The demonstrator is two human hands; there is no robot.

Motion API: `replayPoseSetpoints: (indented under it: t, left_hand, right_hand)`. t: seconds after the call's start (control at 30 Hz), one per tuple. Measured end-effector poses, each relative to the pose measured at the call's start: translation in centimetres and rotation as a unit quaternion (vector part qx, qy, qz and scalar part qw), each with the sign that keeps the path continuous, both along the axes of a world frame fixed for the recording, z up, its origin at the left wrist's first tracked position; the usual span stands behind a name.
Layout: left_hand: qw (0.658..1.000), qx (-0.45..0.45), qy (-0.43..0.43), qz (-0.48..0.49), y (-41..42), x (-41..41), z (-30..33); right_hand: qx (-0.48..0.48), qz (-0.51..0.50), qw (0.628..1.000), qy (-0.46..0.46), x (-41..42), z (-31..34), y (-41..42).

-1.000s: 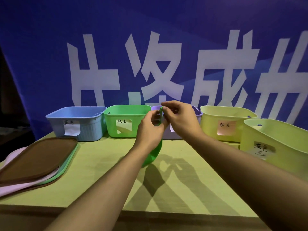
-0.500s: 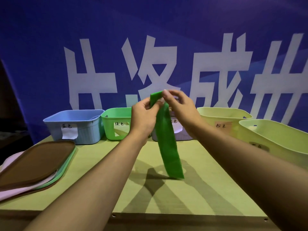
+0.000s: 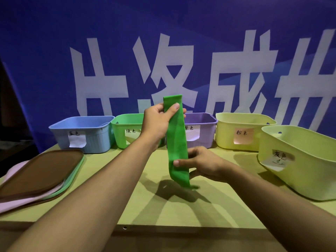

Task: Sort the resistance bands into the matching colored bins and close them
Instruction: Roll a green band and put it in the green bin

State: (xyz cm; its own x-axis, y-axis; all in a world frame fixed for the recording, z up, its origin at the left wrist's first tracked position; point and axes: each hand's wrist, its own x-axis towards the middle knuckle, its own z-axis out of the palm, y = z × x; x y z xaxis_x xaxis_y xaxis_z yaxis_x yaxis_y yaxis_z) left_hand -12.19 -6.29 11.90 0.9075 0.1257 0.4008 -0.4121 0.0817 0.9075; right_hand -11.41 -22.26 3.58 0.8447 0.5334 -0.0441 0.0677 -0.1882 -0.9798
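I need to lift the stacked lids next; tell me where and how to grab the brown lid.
Grip the brown lid by its near right long edge, coming from the right. It lies flat on top of the lid stack, and that rim faces the open table.

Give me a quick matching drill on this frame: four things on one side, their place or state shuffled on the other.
Things:
1. green band
2. lids
3. blue bin
4. purple bin

Place or state:
A. far left of the bin row
B. held upright by the left hand and right hand
C. stacked on the table's left side
D. right behind the band

Pairs: 1-B, 2-C, 3-A, 4-D
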Motion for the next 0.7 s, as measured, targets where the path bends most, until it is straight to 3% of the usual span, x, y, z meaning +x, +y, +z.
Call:
replayPoseSetpoints:
  t: [0.1, 0.57, 0.7]
  left_hand:
    - [1.000, -0.001, 0.001, -0.006, -0.1, 0.3, -0.2]
    - [0.998, 0.031, 0.053, -0.025, -0.4, 3.4, -5.7]
    - [0.997, 0.036, 0.055, -0.035, -0.5, 4.8, -7.0]
  right_hand:
    - [0.004, 0.029, 0.999, 0.024, -0.1, 0.1, -0.1]
    - [-0.069, -0.080, 0.993, -0.056, 2.5, -4.8, -0.1]
    - [0.004, -0.129, 0.985, -0.118, 4.0, -4.5, -0.5]
